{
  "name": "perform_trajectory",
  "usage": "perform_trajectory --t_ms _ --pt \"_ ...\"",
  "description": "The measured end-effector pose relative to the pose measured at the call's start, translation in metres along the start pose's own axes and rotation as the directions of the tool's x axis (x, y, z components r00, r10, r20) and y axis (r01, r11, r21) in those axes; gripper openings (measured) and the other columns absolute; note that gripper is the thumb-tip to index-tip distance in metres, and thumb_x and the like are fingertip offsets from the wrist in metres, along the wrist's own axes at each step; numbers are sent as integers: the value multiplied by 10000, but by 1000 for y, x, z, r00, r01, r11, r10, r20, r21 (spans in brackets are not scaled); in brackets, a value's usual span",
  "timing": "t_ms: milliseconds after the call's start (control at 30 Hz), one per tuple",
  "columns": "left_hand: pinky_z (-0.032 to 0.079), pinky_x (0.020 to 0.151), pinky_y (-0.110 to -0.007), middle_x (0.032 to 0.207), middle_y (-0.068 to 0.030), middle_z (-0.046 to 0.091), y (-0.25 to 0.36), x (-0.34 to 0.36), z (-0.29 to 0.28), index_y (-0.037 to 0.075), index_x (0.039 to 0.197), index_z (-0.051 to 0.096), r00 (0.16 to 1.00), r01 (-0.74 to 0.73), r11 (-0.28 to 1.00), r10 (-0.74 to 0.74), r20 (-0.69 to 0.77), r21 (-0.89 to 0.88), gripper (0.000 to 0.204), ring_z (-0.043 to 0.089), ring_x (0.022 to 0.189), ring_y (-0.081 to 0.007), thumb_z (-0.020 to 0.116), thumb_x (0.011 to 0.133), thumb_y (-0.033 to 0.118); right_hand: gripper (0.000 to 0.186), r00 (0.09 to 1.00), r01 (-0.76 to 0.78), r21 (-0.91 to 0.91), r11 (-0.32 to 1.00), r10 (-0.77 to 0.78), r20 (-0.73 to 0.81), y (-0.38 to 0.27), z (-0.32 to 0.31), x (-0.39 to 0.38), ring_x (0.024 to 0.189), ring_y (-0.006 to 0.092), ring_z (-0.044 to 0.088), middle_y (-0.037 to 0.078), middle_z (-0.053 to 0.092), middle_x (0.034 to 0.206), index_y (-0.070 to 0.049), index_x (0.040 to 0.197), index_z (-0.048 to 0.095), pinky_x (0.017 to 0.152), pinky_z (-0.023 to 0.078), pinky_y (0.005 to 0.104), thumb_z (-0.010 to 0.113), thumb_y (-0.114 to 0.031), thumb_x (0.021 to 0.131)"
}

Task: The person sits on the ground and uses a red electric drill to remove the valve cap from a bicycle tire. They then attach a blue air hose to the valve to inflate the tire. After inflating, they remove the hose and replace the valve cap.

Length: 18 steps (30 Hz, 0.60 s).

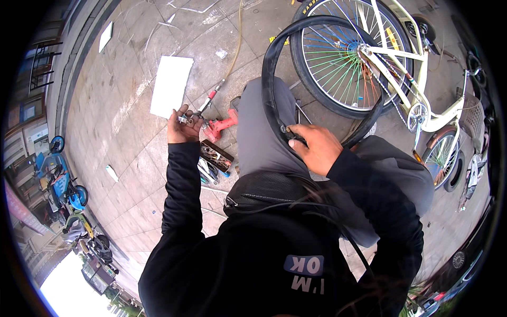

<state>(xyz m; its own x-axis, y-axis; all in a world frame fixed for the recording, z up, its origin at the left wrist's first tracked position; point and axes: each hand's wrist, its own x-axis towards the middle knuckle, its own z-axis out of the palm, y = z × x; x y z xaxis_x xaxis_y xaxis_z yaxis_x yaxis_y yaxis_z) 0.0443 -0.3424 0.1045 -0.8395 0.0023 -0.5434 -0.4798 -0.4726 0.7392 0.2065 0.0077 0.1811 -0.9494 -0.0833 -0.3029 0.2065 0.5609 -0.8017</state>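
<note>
The right hand (318, 150), at the end of a black fabric sleeve, has its grip closed on a black rubber inner tube (269, 79), the thumb and fingers pressed together on it beside a small round metal piece. From that hand the tube rises in a large open loop above the person's dark grey trousers (264, 132) — it passes in view across a black-tyred bicycle wheel (353, 47) with multicoloured spokes, and its far side comes down again near the right forearm.

The left hand (184, 130) is well apart from the tube, palm turned up, its grip curled around a silver metal fitting (182, 119). Just beside it lies a red-and-silver air-line handle (212, 95), with a thin yellowish hose (235, 58) running away from its far end; whether the fitting joins the handle is too small to tell.

Near the left hand, on the grey paved ground (132, 169), are a red pistol-shaped tool (222, 124), a dark open box (226, 162) of small metal parts and a flat white rectangular board (171, 84). A cream-framed bicycle (425, 90) stretches off to the right — its multicoloured wheel nearest the tube
</note>
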Motion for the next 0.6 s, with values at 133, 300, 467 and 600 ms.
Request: perform_trajectory --t_ms 133,300,467,600 --pt "576 746 -379 1047 -97 602 11 -31 45 -17 1263 535 932 -44 996 12 363 79 485 641 812 -204 572 998 388 240 997 -38 77 996 43 -63 -29 -18 10 761 397 654 228 670 849 16 1005 682 674 491 438 674 -201 904" --pt "621 708 -353 1087 -132 603 -13 -66 108 -87 1275 537 775 -202 962 41 630 186 425 700 868 -226 644 975 194 194 994 33 72 997 -25 -108 -38 -25 5 797 394 657 202 684 841 -14 924 709 718 507 463 682 -197 866" --pt "605 694 -315 984 -115 654 -34 -78 148 -84 1196 582 778 -332 877 46 626 348 309 699 786 -192 669 951 82 198 995 42 65 997 -36 -92 -37 -27 0 803 384 662 179 685 802 -43 901 720 740 515 486 664 -229 864" --pt "590 703 -294 1051 -105 651 -48 -80 160 -80 1196 589 742 -376 849 36 669 371 308 667 806 -136 680 937 60 196 997 8 30 1000 -6 -81 -34 -32 -4 784 385 659 170 676 761 -48 894 720 736 512 491 652 -231 869"
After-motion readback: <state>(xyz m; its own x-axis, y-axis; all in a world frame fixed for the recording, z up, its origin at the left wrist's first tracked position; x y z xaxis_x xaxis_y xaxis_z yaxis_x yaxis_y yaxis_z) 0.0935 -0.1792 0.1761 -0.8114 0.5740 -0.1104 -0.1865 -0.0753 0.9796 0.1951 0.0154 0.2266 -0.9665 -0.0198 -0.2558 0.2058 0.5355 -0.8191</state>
